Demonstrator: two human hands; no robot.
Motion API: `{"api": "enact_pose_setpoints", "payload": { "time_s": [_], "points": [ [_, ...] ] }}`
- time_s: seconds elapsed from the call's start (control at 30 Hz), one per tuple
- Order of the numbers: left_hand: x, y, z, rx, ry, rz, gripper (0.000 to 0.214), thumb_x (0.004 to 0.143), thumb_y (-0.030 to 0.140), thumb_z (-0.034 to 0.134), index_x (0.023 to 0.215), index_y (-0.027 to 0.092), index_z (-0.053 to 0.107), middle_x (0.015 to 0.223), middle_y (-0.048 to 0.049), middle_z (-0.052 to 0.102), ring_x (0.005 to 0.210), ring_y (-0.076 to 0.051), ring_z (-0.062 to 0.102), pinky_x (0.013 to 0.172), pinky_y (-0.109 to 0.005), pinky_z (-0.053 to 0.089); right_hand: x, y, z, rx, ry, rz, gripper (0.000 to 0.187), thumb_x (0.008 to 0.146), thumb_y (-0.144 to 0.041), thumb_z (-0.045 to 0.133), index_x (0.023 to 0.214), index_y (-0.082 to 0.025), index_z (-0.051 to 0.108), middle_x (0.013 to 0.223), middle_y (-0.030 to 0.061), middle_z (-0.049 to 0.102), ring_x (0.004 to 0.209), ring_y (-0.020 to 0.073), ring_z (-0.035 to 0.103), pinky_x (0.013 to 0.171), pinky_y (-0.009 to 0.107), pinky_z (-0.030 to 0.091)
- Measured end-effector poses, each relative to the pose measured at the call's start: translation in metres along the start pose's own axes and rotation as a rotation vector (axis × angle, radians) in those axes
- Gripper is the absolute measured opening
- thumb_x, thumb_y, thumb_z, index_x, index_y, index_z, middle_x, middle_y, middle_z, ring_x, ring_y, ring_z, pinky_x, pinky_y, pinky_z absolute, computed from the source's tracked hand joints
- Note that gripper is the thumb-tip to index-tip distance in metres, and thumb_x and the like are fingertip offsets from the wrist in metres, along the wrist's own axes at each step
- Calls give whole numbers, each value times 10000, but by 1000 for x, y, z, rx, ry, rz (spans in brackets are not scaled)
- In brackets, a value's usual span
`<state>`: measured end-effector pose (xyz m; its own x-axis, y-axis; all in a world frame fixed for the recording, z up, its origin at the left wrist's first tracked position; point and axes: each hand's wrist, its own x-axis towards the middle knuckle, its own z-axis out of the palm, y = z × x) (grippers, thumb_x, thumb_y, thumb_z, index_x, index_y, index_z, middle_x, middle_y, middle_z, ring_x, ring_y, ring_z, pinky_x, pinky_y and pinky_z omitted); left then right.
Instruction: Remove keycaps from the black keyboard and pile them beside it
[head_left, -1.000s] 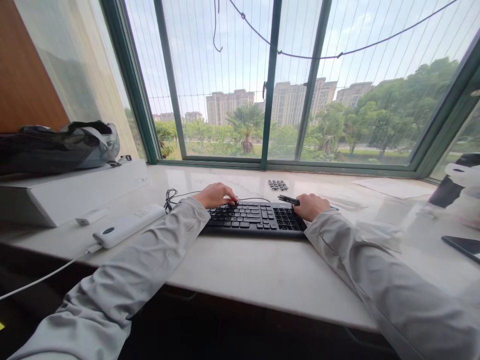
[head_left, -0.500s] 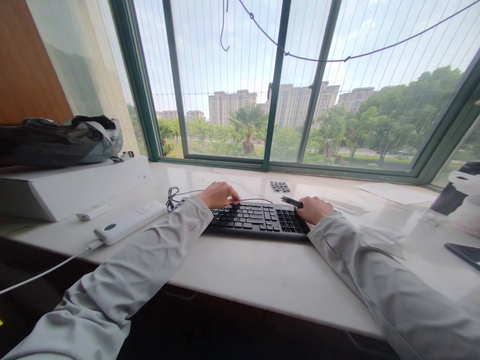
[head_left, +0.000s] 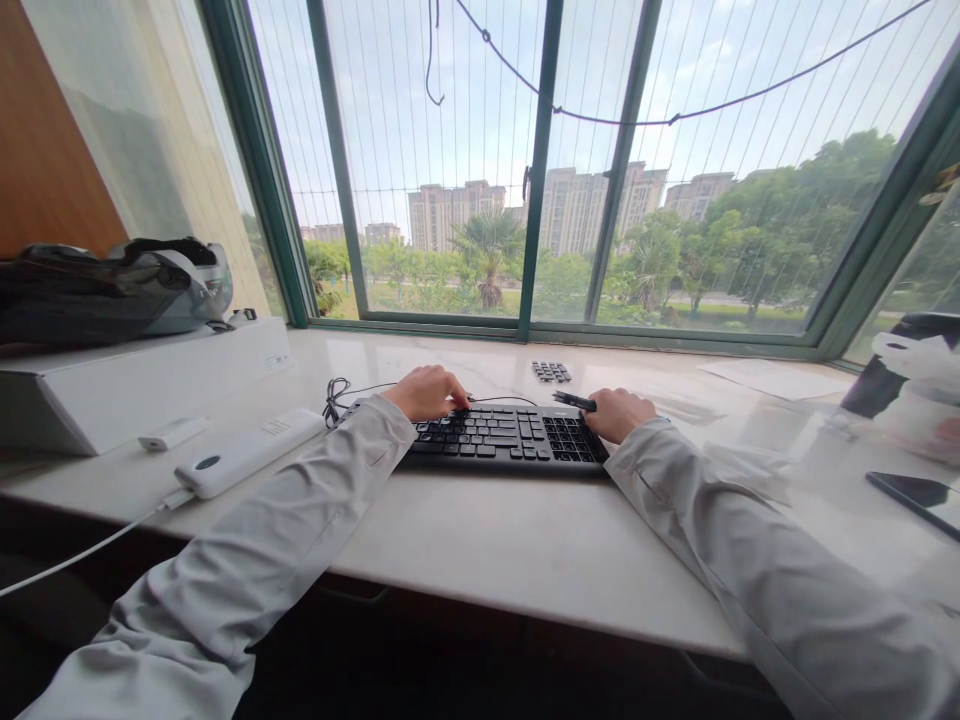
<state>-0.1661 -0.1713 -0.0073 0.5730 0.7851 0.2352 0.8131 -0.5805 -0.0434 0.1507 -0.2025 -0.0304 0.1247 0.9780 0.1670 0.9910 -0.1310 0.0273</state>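
A black keyboard (head_left: 510, 440) lies on the pale marble sill (head_left: 487, 540) before the window. My left hand (head_left: 427, 392) rests on the keyboard's upper left part, fingers curled down onto the top row of keys. My right hand (head_left: 619, 412) sits at the keyboard's upper right corner and holds a small black tool (head_left: 574, 401) that points left over the number pad. A small group of loose black keycaps (head_left: 551, 371) lies on the sill just behind the keyboard. Both arms are in light grey sleeves.
A coiled black cable (head_left: 334, 395) sits left of the keyboard. Further left lie a white power bank (head_left: 247, 453) with a white cord, a small white adapter (head_left: 171, 433) and a white box (head_left: 142, 375) with a dark bag (head_left: 112, 290) on it. A phone (head_left: 911, 490) lies at the right.
Only the view has shifted slightly. Both hands stay in the same places on the keyboard, and the black tool stays in my right hand.
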Motion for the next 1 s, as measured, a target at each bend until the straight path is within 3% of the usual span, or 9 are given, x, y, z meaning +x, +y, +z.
{"api": "enact_pose_setpoints", "payload": {
  "time_s": [0.1,0.2,0.37,0.43,0.53,0.6,0.8,1.0],
  "points": [
    [-1,-1,0,1,45,9,207,798,319,598,929,320,758,878,4,737,865,-196,649,832,-290,450,2,3,0,39,60,12,310,795,-397,501,939,-216,708,986,149,662,897,295,626,737,385,437],
    [-2,7,-1,-13,127,22,237,841,372,546,952,322,749,909,9,736,871,-189,651,818,-285,455,5,4,-2,215,155,28,298,806,-413,506,894,-221,716,923,137,670,860,287,620,728,380,422],
    [-3,48,7,-139,226,70,292,883,428,482,1015,327,722,948,11,734,887,-186,661,767,-269,466,7,-12,-1,919,283,-92,349,809,-481,534,702,-189,693,686,61,634,668,190,566,649,307,386],
    [-1,65,13,-169,221,83,304,883,438,479,1049,325,708,971,6,731,897,-192,662,759,-270,471,6,-22,3,1256,258,-122,375,780,-530,569,683,-178,654,523,15,518,518,144,467,551,290,350],
    [0,81,21,-176,199,105,305,876,443,485,1069,331,693,1013,13,721,934,-202,656,784,-281,472,4,-33,8,1589,138,-178,351,746,-516,632,650,-181,591,454,-45,361,443,103,326,474,272,293],
    [1,84,23,-180,192,107,306,871,442,490,1074,326,688,1042,12,713,970,-204,646,811,-281,468,4,-36,11,1695,85,-197,346,739,-484,655,607,-185,541,469,-52,336,453,94,304,465,266,287],
    [5,76,19,-168,206,42,299,875,425,477,1036,300,697,1052,3,707,983,-205,635,836,-292,464,9,-33,14,1877,89,-152,381,695,-453,705,556,-192,465,529,-25,426,500,95,368,490,257,335],
    [31,83,8,-80,118,-45,285,848,422,497,958,295,727,981,-42,714,920,-238,638,811,-336,468,11,-27,13,2073,77,-135,398,683,-415,726,525,-191,438,509,-30,389,476,83,332,426,245,266]
  ]
}}
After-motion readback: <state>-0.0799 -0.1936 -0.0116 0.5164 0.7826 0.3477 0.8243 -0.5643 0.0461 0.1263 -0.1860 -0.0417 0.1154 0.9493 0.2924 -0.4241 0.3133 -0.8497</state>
